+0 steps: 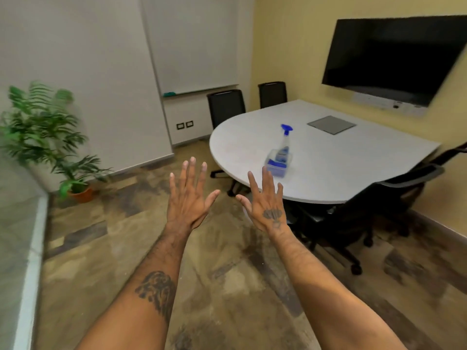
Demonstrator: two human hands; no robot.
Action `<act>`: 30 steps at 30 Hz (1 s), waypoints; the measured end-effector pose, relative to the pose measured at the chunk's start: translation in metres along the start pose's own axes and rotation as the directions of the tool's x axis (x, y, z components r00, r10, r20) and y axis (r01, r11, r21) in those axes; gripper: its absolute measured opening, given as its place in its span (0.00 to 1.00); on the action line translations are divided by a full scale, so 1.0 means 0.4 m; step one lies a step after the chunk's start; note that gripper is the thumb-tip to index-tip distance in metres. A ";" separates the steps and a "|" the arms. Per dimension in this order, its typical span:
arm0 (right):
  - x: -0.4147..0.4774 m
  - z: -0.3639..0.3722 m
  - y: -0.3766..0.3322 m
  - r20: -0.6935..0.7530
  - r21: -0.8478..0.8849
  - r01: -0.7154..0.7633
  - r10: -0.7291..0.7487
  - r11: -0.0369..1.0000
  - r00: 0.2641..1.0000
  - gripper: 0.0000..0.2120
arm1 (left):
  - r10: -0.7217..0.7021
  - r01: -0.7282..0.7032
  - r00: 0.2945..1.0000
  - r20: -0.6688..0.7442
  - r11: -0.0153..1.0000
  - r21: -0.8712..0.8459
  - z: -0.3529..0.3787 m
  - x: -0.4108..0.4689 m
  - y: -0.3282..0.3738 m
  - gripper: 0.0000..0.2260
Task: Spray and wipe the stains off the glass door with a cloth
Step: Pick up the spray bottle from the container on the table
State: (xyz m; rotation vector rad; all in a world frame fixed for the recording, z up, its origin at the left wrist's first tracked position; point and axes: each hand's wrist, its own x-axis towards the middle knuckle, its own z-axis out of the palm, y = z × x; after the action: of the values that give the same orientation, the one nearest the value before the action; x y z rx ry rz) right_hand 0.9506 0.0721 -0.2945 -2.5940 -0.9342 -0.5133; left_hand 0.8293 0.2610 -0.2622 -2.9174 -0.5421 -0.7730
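In front of the person, over bare patterned floor [222, 274], both arms are held out with nothing in them. The left hand [188, 198] and the right hand [265, 203] show their backs, fingers spread wide, thumbs near each other but apart. Open floor runs from the hands to the white wall. At the far left edge, a glass panel [15, 236] with a pale frame stands beside a potted plant [50, 137]. To the right, the rounded edge of a white table [328, 168] lies just beyond the right hand, with black office chairs [394, 198] tucked around it. Near that edge stands a clear spray bottle [285, 142] with a blue trigger head, upright in a clear plastic tub [279, 164] holding a blue cloth [276, 164]. A dark wall screen [394, 59] hangs above.
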 end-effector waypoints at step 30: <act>0.364 0.155 0.602 0.076 -0.101 -0.161 0.169 0.982 0.983 0.40 | 0.169 -0.155 0.980 0.109 0.980 -0.123 0.420 0.534 0.382 0.38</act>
State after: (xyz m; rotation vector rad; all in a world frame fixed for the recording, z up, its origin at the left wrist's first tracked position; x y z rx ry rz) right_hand 1.2277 0.0016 -0.3302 -2.7673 -0.7266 -0.4158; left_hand 1.1351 0.2128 -0.3006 -3.0792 -0.2706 -0.6332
